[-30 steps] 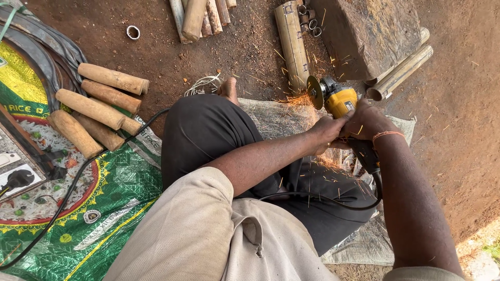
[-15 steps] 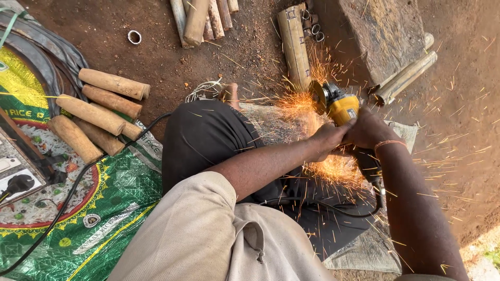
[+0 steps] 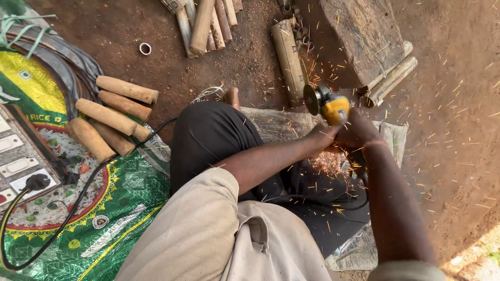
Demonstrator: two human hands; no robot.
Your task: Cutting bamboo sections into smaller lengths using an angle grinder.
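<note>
Yellow plastic shows between both hands: the right hand [image 3: 364,134] and the left hand [image 3: 324,134] are each closed in a firm grip on the body of an angle grinder [image 3: 329,104], held low over the dirt floor beside the person's knee, its disc turned toward a wooden block [image 3: 359,36]. Sparks [image 3: 333,164] scatter back over the dark trousers. The tool looks heavy, rigid and prone to kick, so I judge the body behind the guard the safe place to hold. Both forearms reach forward and converge, wrists bent down. A black cable [image 3: 78,200] runs left over a green printed sack [image 3: 120,208], near round wooden handles [image 3: 112,117].
</note>
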